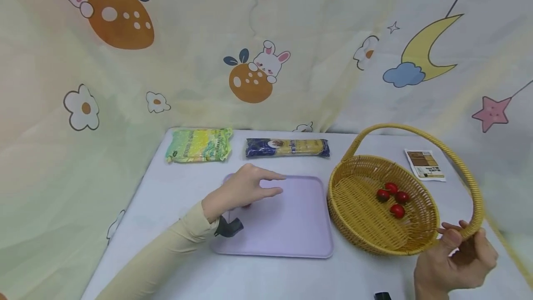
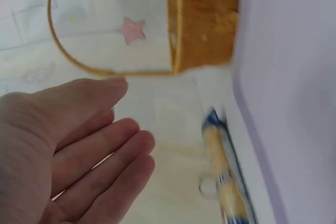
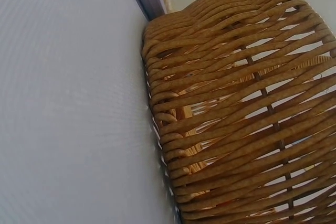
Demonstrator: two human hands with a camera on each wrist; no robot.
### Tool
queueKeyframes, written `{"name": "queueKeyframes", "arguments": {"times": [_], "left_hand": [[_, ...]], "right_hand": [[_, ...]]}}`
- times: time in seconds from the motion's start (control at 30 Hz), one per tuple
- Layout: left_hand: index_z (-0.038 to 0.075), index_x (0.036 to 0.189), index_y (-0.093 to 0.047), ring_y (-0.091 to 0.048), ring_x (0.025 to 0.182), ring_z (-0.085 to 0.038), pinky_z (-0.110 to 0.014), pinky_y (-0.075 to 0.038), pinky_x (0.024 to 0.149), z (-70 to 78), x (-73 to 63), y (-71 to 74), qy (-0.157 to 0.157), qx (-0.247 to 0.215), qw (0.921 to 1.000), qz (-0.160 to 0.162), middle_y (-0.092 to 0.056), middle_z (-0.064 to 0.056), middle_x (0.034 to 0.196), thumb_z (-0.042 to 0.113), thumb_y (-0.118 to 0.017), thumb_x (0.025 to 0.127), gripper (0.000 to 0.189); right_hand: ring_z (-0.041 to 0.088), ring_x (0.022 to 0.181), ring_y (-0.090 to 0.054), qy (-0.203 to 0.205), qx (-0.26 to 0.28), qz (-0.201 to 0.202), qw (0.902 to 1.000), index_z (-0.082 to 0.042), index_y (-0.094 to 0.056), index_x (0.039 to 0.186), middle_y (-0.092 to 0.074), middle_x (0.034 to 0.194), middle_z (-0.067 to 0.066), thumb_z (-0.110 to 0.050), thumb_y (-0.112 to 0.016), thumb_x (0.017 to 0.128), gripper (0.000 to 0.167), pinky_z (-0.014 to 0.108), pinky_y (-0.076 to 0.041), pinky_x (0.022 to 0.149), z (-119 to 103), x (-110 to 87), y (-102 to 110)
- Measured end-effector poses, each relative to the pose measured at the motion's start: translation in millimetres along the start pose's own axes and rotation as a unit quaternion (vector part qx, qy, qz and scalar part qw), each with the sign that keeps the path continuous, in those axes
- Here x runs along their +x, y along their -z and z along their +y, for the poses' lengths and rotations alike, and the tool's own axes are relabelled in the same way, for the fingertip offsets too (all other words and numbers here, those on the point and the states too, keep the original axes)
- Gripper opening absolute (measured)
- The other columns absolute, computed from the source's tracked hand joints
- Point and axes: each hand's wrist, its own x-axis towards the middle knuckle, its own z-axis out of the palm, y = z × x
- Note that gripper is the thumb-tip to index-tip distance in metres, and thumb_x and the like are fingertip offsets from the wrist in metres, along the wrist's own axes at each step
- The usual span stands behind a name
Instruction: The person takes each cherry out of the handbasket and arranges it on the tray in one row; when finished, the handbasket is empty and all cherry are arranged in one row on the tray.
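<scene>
A yellow-brown wicker basket (image 1: 345,223) with a tall arched handle (image 1: 451,152) stands on the table's right half. Several small round red fruits (image 1: 397,210) lie inside it. My right hand (image 1: 455,260) grips the handle low on its near right side, at the basket's rim. Over the left part of a pale purple tray (image 1: 287,226), my left hand (image 1: 245,188) hovers with thumb and fingers apart, holding nothing. Under its wrist a small dark red thing (image 1: 246,206) shows, mostly hidden. The left wrist view shows the left hand's fingers (image 2: 118,145) loosely extended.
Behind the tray lie a green-yellow packet (image 1: 199,145) and a blue-and-yellow pack of noodles (image 1: 287,147). A small white-and-brown sachet (image 1: 425,165) lies behind the basket at right. A patterned curtain (image 1: 187,59) hangs along the table's far edge.
</scene>
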Motion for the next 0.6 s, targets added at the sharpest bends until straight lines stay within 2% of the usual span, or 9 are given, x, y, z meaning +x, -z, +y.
{"name": "queueKeyframes", "arguments": {"times": [0.1, 0.17, 0.27, 0.4, 0.6], "left_hand": [[0.014, 0.125, -0.078, -0.056, 0.062, 0.003, -0.016, -0.047, 0.061, 12.3, 26.3, -13.3, -0.022, -0.038, 0.999, 0.002, -0.079, -0.001, 0.118, 0.026, -0.079, 0.096, 0.032], [0.015, 0.126, -0.078, -0.071, 0.084, 0.0, -0.015, -0.053, 0.073, 19.2, 43.5, -23.5, -0.023, -0.061, 0.9978, -0.007, -0.078, 0.001, 0.12, 0.027, -0.078, 0.096, 0.032], [0.016, 0.126, -0.078, -0.074, 0.109, -0.008, -0.017, -0.056, 0.087, 28.0, 66.0, -38.1, -0.011, -0.104, 0.9941, -0.029, -0.078, 0.003, 0.121, 0.028, -0.078, 0.096, 0.033], [0.019, 0.127, -0.077, -0.074, 0.109, -0.007, -0.015, -0.056, 0.088, 36.7, 91.1, -57.7, 0.009, -0.153, 0.9866, -0.056, -0.078, 0.007, 0.121, 0.032, -0.078, 0.096, 0.033], [0.018, 0.123, -0.079, -0.069, 0.097, 0.01, -0.011, -0.054, 0.085, 46.0, 123.9, -86.2, 0.014, -0.19, 0.9798, -0.062, -0.08, 0.007, 0.115, 0.031, -0.079, 0.095, 0.031]], "right_hand": [[0.01, 0.082, -0.067, 0.004, -0.003, 0.001, 1.0, 0.016, -0.053, 0.1, -0.062, 0.106, 0.022, -0.024, -0.083, 0.091, 0.05, 0.015, -0.056, 0.079, 2, -0.6, -1], [0.009, 0.081, -0.068, 0.006, -0.002, 0.004, 1.0, 0.016, -0.054, 0.099, -0.062, 0.105, 0.022, -0.025, -0.084, 0.09, 0.052, 0.015, -0.056, 0.078, 3, -0.5, -1], [0.009, 0.08, -0.068, 0.006, -0.001, 0.005, 1.0, 0.016, -0.054, 0.099, -0.063, 0.103, 0.022, -0.026, -0.085, 0.089, 0.053, 0.015, -0.056, 0.077, 4, -1.1, -2], [0.008, 0.081, -0.067, 0.003, -0.013, -0.002, 0.9999, 0.015, -0.054, 0.1, -0.063, 0.105, 0.021, -0.026, -0.083, 0.091, 0.051, 0.013, -0.055, 0.078, 3, -1.1, -1], [0.007, 0.081, -0.067, 0.013, -0.022, -0.007, 0.9996, 0.015, -0.054, 0.1, -0.064, 0.104, 0.021, -0.027, -0.082, 0.092, 0.051, 0.013, -0.056, 0.078, 4, 1.1, 2]]}}
